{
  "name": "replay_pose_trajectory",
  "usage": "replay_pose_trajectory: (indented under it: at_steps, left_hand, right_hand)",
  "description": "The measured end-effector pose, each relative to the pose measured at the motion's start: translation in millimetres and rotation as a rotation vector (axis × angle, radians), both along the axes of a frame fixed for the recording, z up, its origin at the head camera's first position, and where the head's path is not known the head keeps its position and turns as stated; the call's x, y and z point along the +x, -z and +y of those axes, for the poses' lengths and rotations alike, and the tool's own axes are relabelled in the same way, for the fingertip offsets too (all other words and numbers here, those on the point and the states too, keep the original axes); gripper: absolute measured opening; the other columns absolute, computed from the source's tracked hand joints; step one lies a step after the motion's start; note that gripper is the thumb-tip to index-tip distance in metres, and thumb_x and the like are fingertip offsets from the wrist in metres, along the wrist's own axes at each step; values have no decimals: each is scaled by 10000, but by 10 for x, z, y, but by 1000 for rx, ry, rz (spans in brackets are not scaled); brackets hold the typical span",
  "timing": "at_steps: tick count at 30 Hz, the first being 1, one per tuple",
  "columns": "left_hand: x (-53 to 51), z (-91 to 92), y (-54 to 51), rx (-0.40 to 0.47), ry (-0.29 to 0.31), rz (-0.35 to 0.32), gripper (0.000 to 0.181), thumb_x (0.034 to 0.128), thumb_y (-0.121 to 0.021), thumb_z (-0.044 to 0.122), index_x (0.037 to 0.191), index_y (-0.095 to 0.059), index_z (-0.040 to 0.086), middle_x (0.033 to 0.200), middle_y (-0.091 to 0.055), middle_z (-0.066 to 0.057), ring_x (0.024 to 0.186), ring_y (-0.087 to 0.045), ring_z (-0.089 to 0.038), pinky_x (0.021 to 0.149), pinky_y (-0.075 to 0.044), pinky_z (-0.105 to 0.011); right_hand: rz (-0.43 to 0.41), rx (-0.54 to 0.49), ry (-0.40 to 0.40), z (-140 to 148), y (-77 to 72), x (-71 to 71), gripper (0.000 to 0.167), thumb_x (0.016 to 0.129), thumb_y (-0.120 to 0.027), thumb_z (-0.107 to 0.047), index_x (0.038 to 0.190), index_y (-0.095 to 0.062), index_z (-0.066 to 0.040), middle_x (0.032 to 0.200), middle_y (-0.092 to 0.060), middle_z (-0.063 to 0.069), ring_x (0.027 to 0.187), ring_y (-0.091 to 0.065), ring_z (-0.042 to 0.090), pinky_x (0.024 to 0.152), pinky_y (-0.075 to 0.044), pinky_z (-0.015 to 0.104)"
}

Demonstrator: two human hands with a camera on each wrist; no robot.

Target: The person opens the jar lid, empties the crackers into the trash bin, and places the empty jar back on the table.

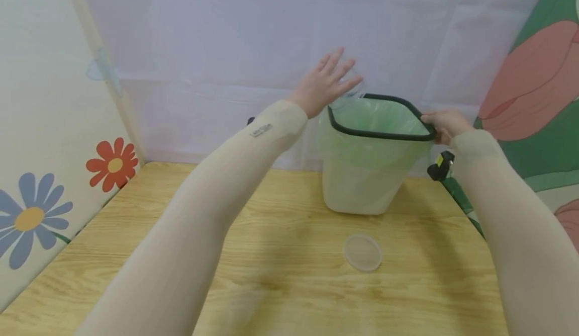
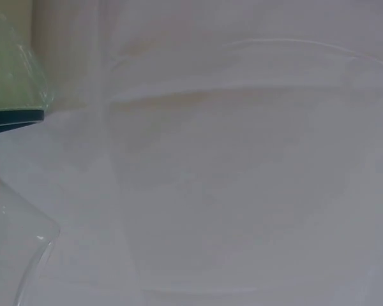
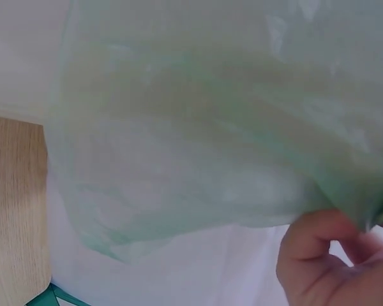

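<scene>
A white trash bin [image 1: 362, 185] with a dark rim [image 1: 384, 136] and a green bag liner [image 1: 380, 112] stands toward the back of the table. My left hand [image 1: 323, 84] is raised at the bin's left rear corner, fingers spread around a clear plastic container [image 2: 16, 236]. Most of that container is hidden behind the hand in the head view. At the bin's right corner, my right hand [image 1: 448, 123] grips the rim. In the right wrist view its curled fingers [image 3: 325, 255] hold the edge, where the liner [image 3: 179, 159] hangs over the outside.
A round translucent lid [image 1: 363, 253] lies on the wooden table [image 1: 294, 275] in front of the bin. Behind is a white cloth backdrop [image 1: 226, 39]. Flower-printed panels [image 1: 45, 99] flank both sides. A small black and yellow object [image 1: 441, 166] shows by the right wrist.
</scene>
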State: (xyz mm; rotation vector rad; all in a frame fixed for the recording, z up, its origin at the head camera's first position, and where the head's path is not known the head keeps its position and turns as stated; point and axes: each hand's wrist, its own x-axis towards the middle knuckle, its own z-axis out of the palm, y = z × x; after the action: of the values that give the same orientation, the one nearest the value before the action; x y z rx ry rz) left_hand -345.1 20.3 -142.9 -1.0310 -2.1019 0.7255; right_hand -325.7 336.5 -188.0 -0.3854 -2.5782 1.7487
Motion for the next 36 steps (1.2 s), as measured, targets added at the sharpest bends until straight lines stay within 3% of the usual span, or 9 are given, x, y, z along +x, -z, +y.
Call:
replay_pose_trajectory:
  at_steps: [4, 6, 10, 20, 26, 32, 36]
  left_hand:
    - [21, -28, 4, 22, -4, -29, 812, 840, -430, -182, 1553, -203, 133, 1573, -171, -220, 1422, -104, -477, 1152, -127, -514]
    - [14, -43, 26, 41, 2, -25, 810, 838, -413, -189, 1552, -211, 134, 1571, -181, -219, 1421, -112, -477, 1151, -135, -515]
    - [-5, -83, 85, 88, 3, -12, 760, 873, -423, -152, 1549, -230, 137, 1566, -208, -213, 1417, -150, -470, 1154, -137, -506]
    - [-32, -223, 149, 218, 9, -164, 710, 848, -498, -87, 1506, -253, 19, 1506, -241, -320, 1422, -142, -462, 1162, -83, -479]
    - [-33, -320, 206, 199, -1, -99, 678, 853, -497, -69, 1487, -267, 6, 1520, -203, -325, 1399, -209, -473, 1151, -145, -498]
    - [-40, -404, 292, 217, 49, -67, 714, 894, -449, -77, 1539, -269, 169, 1543, -230, -258, 1363, -266, -506, 1119, -214, -559]
    - [-43, -457, 356, 231, 50, -59, 736, 898, -450, -91, 1545, -261, 207, 1544, -265, -214, 1362, -270, -503, 1097, -239, -600]
  right_hand:
    - [32, -10, 41, 13, 17, 30, 358, 996, -503, -224, 1301, -471, -38, 1106, -435, 39, 713, -539, 20, 682, -518, 168]
    - [49, -36, 60, 19, 25, 48, 237, 984, -520, -220, 1124, -463, -39, 1066, -428, 37, 664, -506, 24, 642, -504, 167]
    - [74, -113, 69, 37, 34, 67, 152, 978, -535, -200, 1035, -453, -85, 932, -487, -21, 616, -467, 28, 589, -471, 169]
    - [69, -122, 124, 67, 53, 67, 121, 979, -534, -211, 1018, -465, -120, 885, -514, -47, 673, -536, 38, 648, -521, 194]
    - [66, -131, 130, 66, 63, 85, 138, 973, -545, -221, 1017, -464, -118, 748, -529, -87, 644, -506, 41, 620, -500, 197]
    - [69, -176, 121, 67, 81, 92, 125, 974, -543, -207, 1000, -472, -108, 681, -547, -98, 602, -514, 35, 586, -487, 183]
    - [75, -207, 115, 73, 98, 115, 123, 971, -558, -214, 988, -497, -108, 684, -535, -90, 595, -511, 43, 573, -475, 182]
